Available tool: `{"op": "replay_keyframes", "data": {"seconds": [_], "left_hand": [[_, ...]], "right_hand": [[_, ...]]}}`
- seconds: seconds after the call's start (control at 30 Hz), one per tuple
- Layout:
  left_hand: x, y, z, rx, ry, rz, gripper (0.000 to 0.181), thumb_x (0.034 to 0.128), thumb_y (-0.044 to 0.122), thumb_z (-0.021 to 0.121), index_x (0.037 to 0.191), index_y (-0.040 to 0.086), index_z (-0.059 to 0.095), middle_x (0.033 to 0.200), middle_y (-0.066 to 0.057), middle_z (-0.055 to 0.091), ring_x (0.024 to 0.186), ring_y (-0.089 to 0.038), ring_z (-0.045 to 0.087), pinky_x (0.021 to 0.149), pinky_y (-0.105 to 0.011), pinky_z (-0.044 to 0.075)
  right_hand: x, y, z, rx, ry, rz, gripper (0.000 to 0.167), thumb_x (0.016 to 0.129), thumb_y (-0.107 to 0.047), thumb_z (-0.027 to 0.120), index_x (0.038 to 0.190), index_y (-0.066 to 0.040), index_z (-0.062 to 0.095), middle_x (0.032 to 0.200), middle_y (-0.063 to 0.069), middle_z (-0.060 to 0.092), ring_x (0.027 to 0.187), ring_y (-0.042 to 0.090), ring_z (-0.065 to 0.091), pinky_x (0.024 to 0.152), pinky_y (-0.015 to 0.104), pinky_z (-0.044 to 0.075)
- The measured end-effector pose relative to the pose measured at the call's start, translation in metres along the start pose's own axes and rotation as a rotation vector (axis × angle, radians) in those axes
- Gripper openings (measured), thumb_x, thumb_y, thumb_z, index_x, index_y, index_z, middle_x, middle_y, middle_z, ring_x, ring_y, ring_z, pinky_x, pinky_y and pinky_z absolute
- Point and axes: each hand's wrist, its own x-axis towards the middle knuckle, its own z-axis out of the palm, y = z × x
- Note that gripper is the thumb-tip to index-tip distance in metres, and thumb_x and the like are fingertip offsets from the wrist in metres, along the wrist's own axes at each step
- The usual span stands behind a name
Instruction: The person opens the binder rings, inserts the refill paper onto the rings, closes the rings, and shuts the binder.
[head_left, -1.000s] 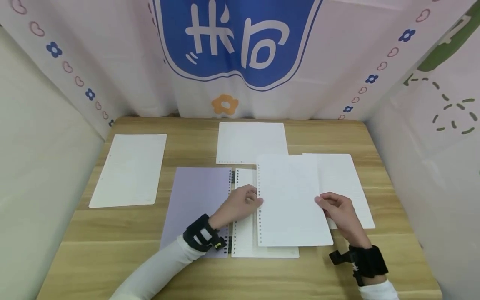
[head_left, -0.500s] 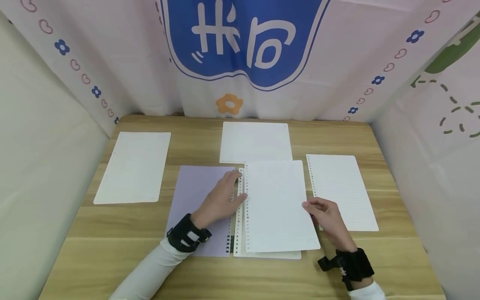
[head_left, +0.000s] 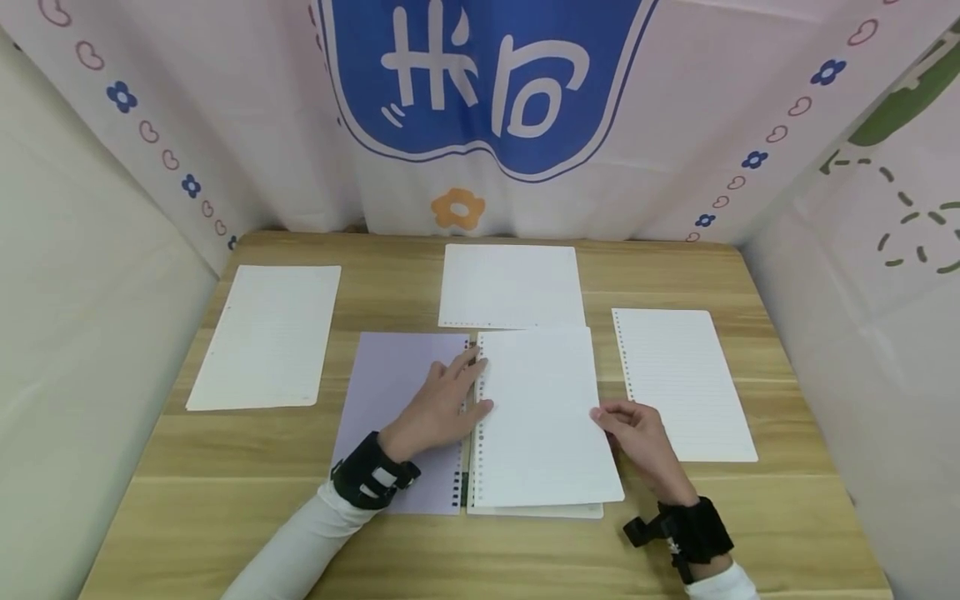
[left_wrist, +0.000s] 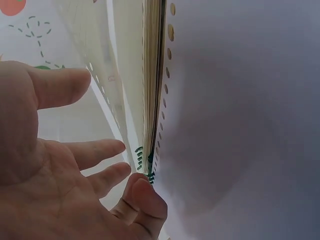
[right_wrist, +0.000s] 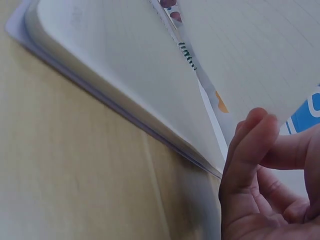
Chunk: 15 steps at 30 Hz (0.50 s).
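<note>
A white sheet with punched holes (head_left: 540,417) is held over the right-hand page stack of an open notebook with a purple cover (head_left: 390,375). My right hand (head_left: 645,442) pinches the sheet's right edge between thumb and fingers; the right wrist view shows the sheet raised above the stack (right_wrist: 125,65). With fingers spread, my left hand (head_left: 435,408) is at the sheet's holed left edge, over the binding. In the left wrist view, the fingers of my left hand (left_wrist: 75,175) are extended beside the rings (left_wrist: 139,157). Whether they touch the sheet I cannot tell.
On the wooden table (head_left: 262,467) lie a loose white sheet at the left (head_left: 266,337), another behind the notebook (head_left: 510,283) and a lined one at the right (head_left: 686,383). A printed curtain (head_left: 630,192) hangs behind the table.
The held sheet has moved left with my right hand and now lines up more closely over the notebook's page stack. My left hand has shifted left and spread its fingers.
</note>
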Motion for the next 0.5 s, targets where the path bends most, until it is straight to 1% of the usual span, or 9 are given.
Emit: {"op": "replay_keyframes", "data": {"seconds": [0.23,0.5], "left_hand": [[0.0021,-0.0018,0.0012,0.0,-0.023,0.002,0.069,0.1082,0.037,0.061,0.165,0.006,0.038,0.177,-0.01,0.025,0.126,-0.034,0.044,0.093,-0.045,0.05],[0.0031,-0.0043,0.0043,0.004,-0.019,0.001,0.067,0.108,0.036,0.062,0.164,0.006,0.041,0.177,-0.008,0.025,0.124,-0.033,0.044,0.092,-0.041,0.048]], "right_hand": [[-0.0023,0.0022,0.0055,0.044,-0.001,0.02,0.033,0.102,-0.025,0.074,0.12,0.003,0.073,0.093,0.003,0.081,0.078,0.015,0.069,0.07,0.026,0.057],[-0.0022,0.0053,0.0061,0.043,0.012,0.028,0.033,0.102,-0.025,0.074,0.121,0.002,0.073,0.096,0.003,0.081,0.079,0.015,0.069,0.071,0.025,0.057]]}}
